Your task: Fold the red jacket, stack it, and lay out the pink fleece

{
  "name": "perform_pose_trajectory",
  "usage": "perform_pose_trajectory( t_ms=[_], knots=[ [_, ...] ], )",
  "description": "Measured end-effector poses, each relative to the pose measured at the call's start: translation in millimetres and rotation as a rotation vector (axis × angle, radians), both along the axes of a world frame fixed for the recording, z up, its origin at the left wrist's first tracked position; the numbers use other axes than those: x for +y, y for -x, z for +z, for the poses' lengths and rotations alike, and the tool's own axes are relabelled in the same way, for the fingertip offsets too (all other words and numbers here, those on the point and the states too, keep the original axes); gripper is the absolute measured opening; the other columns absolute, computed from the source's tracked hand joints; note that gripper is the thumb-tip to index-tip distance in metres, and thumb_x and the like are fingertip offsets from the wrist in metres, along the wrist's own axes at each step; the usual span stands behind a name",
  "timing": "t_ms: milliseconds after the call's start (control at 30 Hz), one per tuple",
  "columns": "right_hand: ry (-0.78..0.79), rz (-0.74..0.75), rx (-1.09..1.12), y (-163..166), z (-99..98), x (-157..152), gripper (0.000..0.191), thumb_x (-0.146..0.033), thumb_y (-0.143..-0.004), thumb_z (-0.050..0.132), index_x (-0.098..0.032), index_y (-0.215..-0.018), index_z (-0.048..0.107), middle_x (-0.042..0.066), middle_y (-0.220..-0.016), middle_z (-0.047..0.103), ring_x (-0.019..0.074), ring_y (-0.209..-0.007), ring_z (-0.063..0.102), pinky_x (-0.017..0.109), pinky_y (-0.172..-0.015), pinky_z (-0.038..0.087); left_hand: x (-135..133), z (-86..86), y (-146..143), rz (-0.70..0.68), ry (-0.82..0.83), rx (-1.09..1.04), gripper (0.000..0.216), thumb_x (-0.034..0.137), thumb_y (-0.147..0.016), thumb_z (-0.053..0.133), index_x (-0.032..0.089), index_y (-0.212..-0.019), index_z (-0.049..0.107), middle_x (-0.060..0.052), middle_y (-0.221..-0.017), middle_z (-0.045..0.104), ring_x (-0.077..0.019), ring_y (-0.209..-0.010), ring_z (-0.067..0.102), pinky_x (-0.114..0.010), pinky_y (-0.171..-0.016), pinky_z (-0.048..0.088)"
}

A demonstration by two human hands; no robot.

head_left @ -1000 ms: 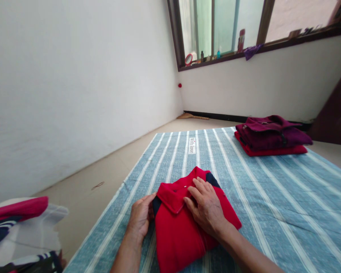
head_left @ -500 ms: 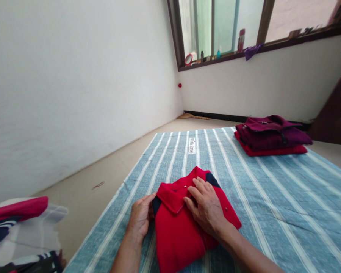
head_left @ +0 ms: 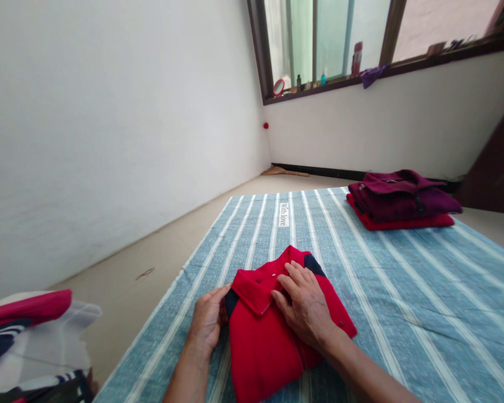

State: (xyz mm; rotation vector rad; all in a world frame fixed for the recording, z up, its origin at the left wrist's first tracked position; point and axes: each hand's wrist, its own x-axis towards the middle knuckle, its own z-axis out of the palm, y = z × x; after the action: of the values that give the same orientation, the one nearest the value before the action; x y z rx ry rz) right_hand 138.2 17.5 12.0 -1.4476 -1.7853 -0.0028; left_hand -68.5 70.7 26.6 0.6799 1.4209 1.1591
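A folded red jacket (head_left: 260,347) with a collar and navy shoulder patches lies in front of me on a blue-and-white striped cloth (head_left: 185,313). At its left shoulder, my left hand (head_left: 208,319) pinches the edge, thumb on top and the other fingers partly hidden beneath. My right hand (head_left: 304,302) rests flat on the jacket's front, just below the right side of the collar, fingers stretched out. A small dark speck shows on the red fabric right of that hand.
Folded purple and red garments (head_left: 403,201) are stacked at the far right of the cloth. Clothes and translucent plastic (head_left: 67,336) sit at lower left, beyond the cloth's edge. A white wall (head_left: 130,123) rises on the left. Bottles and a mirror (head_left: 279,87) line the windowsill.
Both hands and the jacket hold the same positions. Only the small dark speck on the jacket's right side appears slightly lower and farther right.
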Motion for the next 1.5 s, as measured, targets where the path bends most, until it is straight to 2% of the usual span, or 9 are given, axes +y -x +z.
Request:
perform_pose_trajectory(
  t_ms=[600, 1500],
  knots=[
    [0.021, 0.006, -0.009, -1.0, -0.3, 0.3, 0.019, -0.031, -0.09, 0.055, -0.022, -0.104, 0.064, 0.01, -0.128, 0.059, 0.029, -0.126, 0.047, 0.05, -0.104, 0.038, -2.1, 5.0, -3.2, 0.011, 0.01, -0.015, 0.005, 0.013, -0.073, 0.067, 0.013, -0.069, 0.069, -0.005, -0.06, 0.072, -0.0154, -0.045, 0.063, -0.024, -0.046, 0.052],
    [0.013, 0.005, -0.005, -0.7, 0.1, 0.3, 0.018, -0.031, -0.09, 0.056, -0.023, -0.103, 0.064, 0.01, -0.128, 0.06, 0.0291, -0.126, 0.048, 0.05, -0.104, 0.039, -1.7, 3.6, -2.4, 0.009, 0.01, -0.006, 0.004, 0.014, -0.073, 0.068, 0.013, -0.07, 0.069, -0.005, -0.059, 0.071, -0.0161, -0.046, 0.064, -0.023, -0.045, 0.052]
  ],
)
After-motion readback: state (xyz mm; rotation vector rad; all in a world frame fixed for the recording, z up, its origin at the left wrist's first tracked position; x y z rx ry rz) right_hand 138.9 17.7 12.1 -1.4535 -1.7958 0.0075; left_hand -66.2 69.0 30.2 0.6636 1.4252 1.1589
